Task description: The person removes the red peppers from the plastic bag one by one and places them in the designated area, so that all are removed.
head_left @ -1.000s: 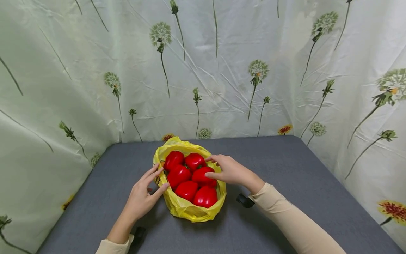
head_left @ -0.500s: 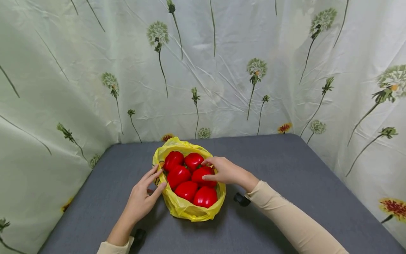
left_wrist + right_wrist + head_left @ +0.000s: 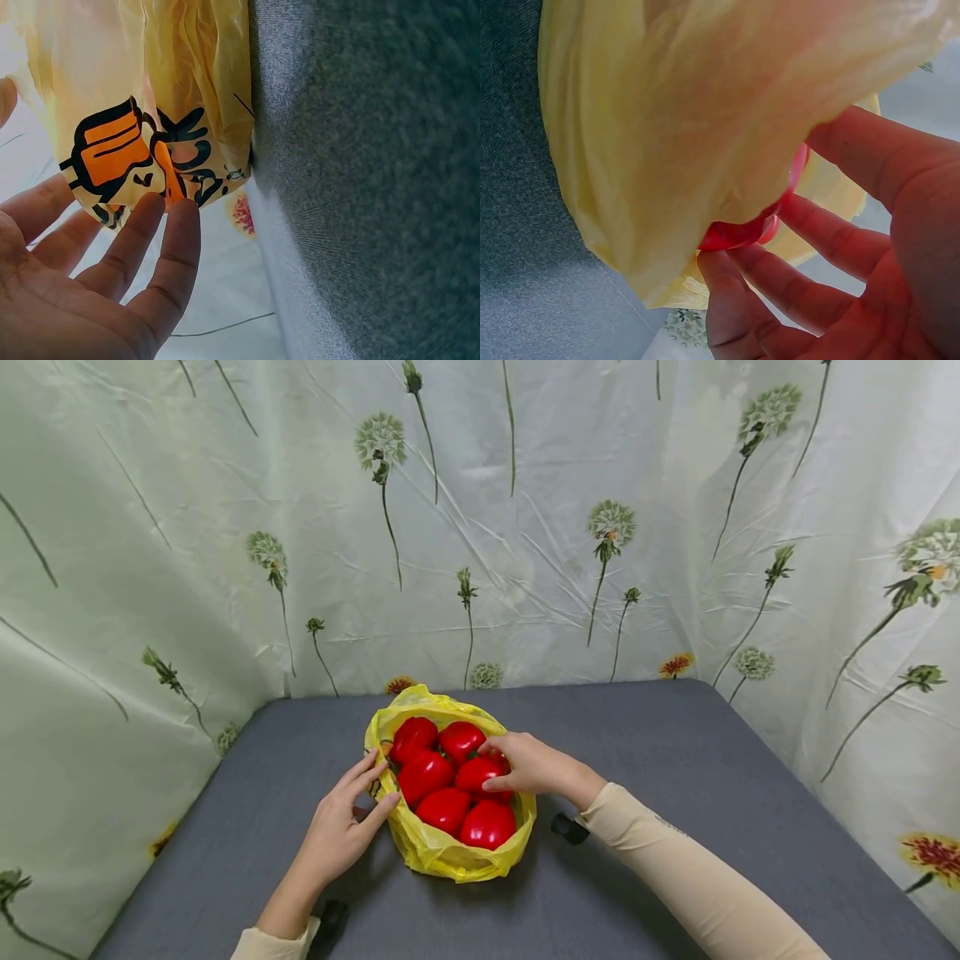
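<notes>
A yellow plastic bag (image 3: 457, 864), its mouth rolled wide, stands on the grey table with several red bell peppers inside. My right hand (image 3: 536, 766) reaches over the bag's right rim. Its thumb and fingers curve around the red bell pepper (image 3: 471, 774) at the right of the pile. In the right wrist view, the fingers dip behind the bag's edge to the red skin (image 3: 735, 235). My left hand (image 3: 337, 827) lies along the bag's left side, fingers extended, fingertips at the printed plastic (image 3: 112, 146). Nothing is gripped in it.
The grey table (image 3: 637, 727) spreads around the bag. A pale curtain (image 3: 540, 527) with dandelion prints hangs behind it and along both sides. Dark wrist straps show at the left wrist (image 3: 330, 922) and right wrist (image 3: 570, 828).
My right hand has moved slightly left and down into the bag, its fingers drawing in around the pepper. The left hand and the bag have stayed in place.
</notes>
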`<action>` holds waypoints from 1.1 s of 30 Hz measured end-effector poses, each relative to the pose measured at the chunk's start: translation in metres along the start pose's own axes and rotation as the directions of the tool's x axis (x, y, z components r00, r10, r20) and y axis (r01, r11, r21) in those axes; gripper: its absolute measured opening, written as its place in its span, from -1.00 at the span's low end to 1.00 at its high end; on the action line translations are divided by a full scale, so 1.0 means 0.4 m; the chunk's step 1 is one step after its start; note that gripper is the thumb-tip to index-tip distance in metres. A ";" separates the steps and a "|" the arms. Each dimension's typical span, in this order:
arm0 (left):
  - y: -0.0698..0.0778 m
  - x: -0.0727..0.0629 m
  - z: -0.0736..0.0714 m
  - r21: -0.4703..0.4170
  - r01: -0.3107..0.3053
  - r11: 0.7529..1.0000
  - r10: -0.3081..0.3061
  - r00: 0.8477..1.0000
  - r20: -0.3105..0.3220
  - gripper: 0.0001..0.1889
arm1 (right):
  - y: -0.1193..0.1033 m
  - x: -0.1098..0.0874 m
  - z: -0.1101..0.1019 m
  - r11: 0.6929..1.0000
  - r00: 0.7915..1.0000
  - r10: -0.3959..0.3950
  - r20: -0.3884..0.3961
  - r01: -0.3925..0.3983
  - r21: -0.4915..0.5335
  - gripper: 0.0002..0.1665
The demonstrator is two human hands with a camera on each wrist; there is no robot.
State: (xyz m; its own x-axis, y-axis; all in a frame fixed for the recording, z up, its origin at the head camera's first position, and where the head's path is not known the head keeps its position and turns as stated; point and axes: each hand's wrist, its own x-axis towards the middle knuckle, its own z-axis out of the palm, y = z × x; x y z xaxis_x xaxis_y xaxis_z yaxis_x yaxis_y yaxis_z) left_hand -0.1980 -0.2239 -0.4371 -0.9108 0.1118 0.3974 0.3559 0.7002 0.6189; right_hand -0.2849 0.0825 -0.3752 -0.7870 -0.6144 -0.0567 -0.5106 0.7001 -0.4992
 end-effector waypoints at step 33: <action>-0.008 -0.001 0.001 0.018 -0.006 1.000 0.006 1.000 0.009 -0.40 | 0.000 0.015 0.011 1.000 1.000 0.016 -0.012 -0.016 0.011 -0.39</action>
State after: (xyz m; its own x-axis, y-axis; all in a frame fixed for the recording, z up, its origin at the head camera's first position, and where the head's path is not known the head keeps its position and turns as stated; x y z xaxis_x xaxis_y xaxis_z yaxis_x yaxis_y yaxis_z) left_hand -0.1989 -0.2258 -0.4394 -0.9106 0.1224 0.3947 0.3575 0.7123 0.6040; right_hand -0.2883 0.0772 -0.3793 -0.7993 -0.5985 -0.0540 -0.4940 0.7056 -0.5080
